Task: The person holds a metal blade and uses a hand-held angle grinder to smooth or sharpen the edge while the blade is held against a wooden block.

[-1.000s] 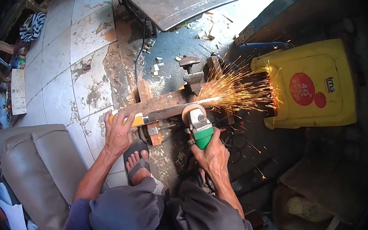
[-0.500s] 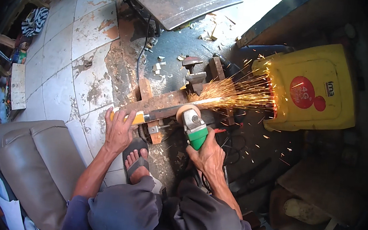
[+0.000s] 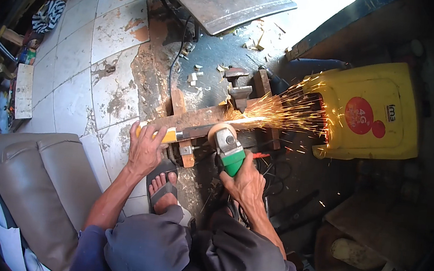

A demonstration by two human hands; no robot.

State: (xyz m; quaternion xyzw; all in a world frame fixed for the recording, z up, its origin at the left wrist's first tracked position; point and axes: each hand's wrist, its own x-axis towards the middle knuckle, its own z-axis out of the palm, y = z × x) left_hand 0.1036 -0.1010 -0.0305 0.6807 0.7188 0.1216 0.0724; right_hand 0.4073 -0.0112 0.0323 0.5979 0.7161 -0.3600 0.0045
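Observation:
My left hand is closed around the yellow handle of a long blade, which looks like a large knife or machete. Its dark metal blade lies along a wooden plank. In my right hand is a green and silver angle grinder, gripped by its body. The grinder's disc meets the blade's near side. Bright sparks stream rightward from the contact, hiding the blade's far part.
A metal clamp or vise stands behind the plank. Sparks strike a yellow plastic container on the right. Cables lie beside the grinder. A brown cushioned seat is at left, a worn metal-topped table at the back.
The view has shifted slightly, moving the surroundings right and down in the picture. The grinder's disc is now a little nearer the yellow handle. Sparks continue, and both grips look the same.

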